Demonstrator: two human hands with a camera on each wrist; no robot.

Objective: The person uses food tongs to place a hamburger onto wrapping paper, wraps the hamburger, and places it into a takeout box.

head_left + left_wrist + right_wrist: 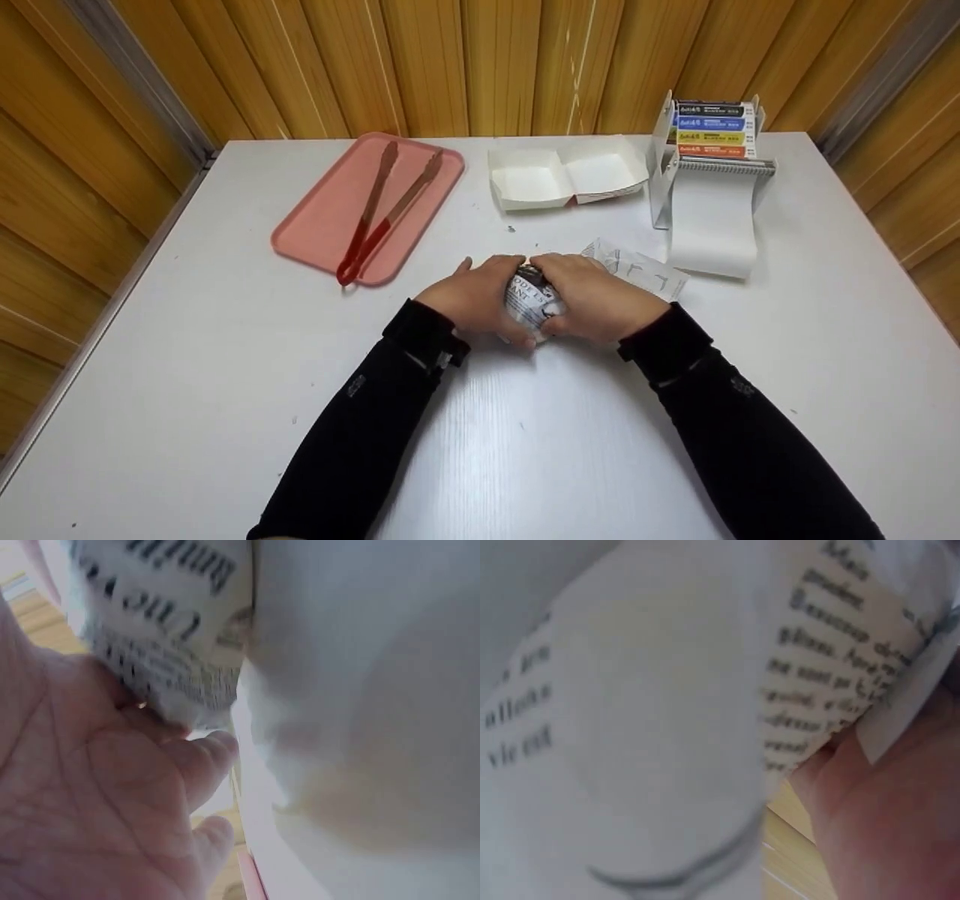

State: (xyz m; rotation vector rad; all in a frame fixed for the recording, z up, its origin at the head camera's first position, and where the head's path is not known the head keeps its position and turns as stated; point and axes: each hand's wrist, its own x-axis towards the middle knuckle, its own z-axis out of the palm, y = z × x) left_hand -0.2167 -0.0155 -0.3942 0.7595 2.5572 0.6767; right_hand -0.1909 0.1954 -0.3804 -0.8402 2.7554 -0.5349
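Note:
Between both hands, at the middle of the white table, is a bundle wrapped in printed paper [531, 301]. My left hand [474, 301] grips it from the left, with the thumb on the near side. From the right my right hand [604, 300] holds it, fingers over the far top. A loose flap of the printed paper [641, 268] spreads out beyond the right hand. Lettering on the wrapper [165, 630] shows beside the palm in the left wrist view. The paper [652, 690] fills most of the right wrist view. What lies inside the wrapping is hidden.
A pink tray [319, 217] with red-handled tongs [375, 217] lies at the back left. An opened white paper box [532, 187] stands behind the hands. At the back right is a dispenser rack [660, 169] with coloured boxes and a hanging white sheet [712, 217].

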